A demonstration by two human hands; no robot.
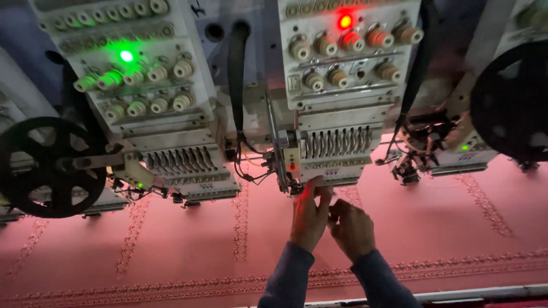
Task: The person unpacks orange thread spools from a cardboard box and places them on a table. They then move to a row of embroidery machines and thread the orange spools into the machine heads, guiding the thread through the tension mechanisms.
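Two hands work just below the red-lit embroidery head (pixel 337 97): left hand (pixel 309 217) half-open touches its needle bar, right hand (pixel 352 228) is curled with fingertips pinched; what they pinch is not clear.

A small pale label strip with tiny red and blue marks (pixel 330 171) sits on the embroidery head's lower edge, just above the raised left hand (pixel 310 215) and right hand (pixel 351 228). A matching label strip (pixel 205 185) sits on the neighbouring head, well to the hands' left. No packages, signs or screens appear.
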